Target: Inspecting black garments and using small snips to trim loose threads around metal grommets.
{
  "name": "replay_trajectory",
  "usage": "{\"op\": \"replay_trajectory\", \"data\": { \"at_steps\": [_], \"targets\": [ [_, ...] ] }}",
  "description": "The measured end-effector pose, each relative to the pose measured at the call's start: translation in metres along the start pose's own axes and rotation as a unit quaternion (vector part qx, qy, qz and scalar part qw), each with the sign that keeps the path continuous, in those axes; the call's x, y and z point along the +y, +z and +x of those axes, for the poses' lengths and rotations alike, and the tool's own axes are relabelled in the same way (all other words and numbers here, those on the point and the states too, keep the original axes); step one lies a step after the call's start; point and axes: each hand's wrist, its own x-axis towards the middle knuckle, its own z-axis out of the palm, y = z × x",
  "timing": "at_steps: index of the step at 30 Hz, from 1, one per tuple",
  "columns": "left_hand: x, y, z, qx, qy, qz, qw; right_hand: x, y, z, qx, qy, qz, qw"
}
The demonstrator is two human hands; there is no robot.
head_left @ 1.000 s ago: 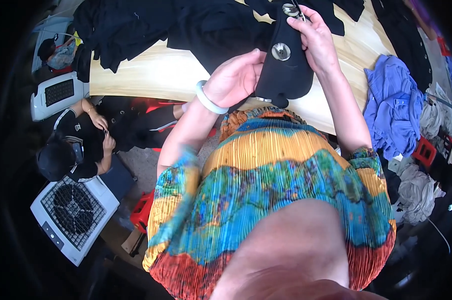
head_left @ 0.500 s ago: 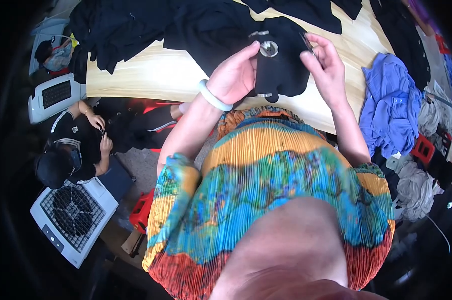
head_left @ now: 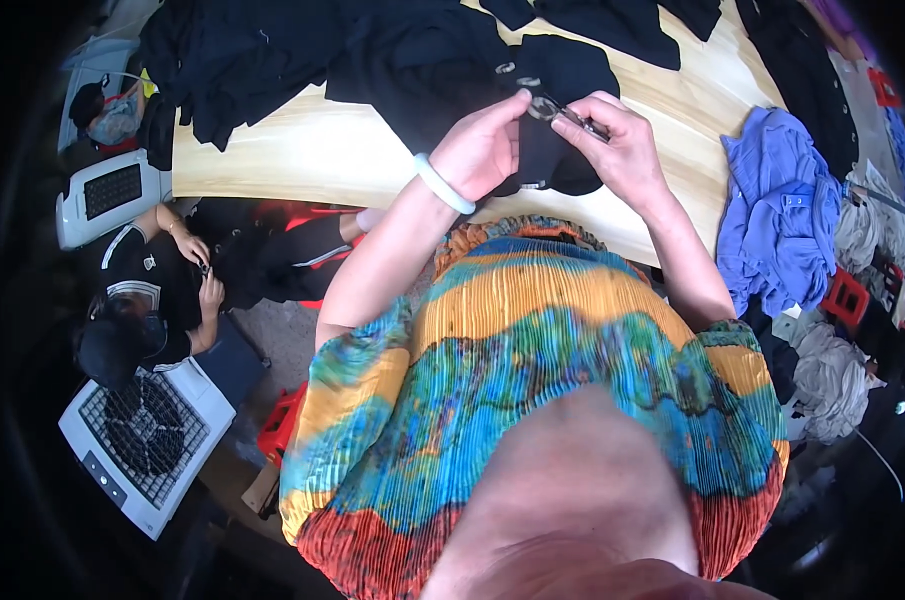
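Observation:
My left hand (head_left: 482,150) is closed on the edge of a black garment (head_left: 572,62), its thumb on top beside a large round button (head_left: 541,108). Some of its fingers are hidden under the cloth. In my right hand (head_left: 620,148) is a small dark pair of thread snips (head_left: 594,128), pinched between thumb and fingers. The tip of the snips is at the button, close to my left thumb; whether it touches a thread is too small to tell. More buttons (head_left: 529,83) show on the cloth farther up.
Black garments (head_left: 242,60) cover the far side of the pale wooden table (head_left: 272,160). Blue garments (head_left: 782,210) hang at its right edge, with grey cloth (head_left: 837,380) beyond. To the left sit another person (head_left: 152,300) handling dark cloth and a white fan unit (head_left: 152,440).
My right hand has moved left and brought the snips from beside the garment to the button. My left hand has shifted slightly right, and the button now tilts.

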Motion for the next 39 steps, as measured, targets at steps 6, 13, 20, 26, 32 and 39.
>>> {"op": "replay_trajectory", "data": {
  "at_steps": [6,13,20,26,32,39],
  "targets": [
    [0.003,-0.017,-0.001,-0.083,-0.062,-0.005,0.995,-0.003,-0.005,0.006,0.004,-0.089,-0.062,0.994],
    [0.007,-0.002,-0.012,-0.109,0.0,0.004,0.994,-0.017,-0.009,0.011,0.042,-0.125,-0.067,0.989],
    [0.005,0.0,-0.021,-0.147,0.123,-0.025,0.981,-0.031,-0.011,-0.011,0.065,0.013,0.173,0.983],
    [0.005,0.008,-0.019,-0.166,0.163,-0.046,0.972,-0.047,-0.007,-0.028,-0.027,0.077,0.278,0.957],
    [0.003,0.008,-0.017,-0.178,0.178,-0.012,0.968,-0.04,-0.01,-0.026,-0.056,0.104,0.29,0.95],
    [0.004,0.009,-0.021,-0.167,0.196,0.064,0.964,-0.042,-0.01,-0.024,-0.078,0.11,0.299,0.945]
  ]
}}
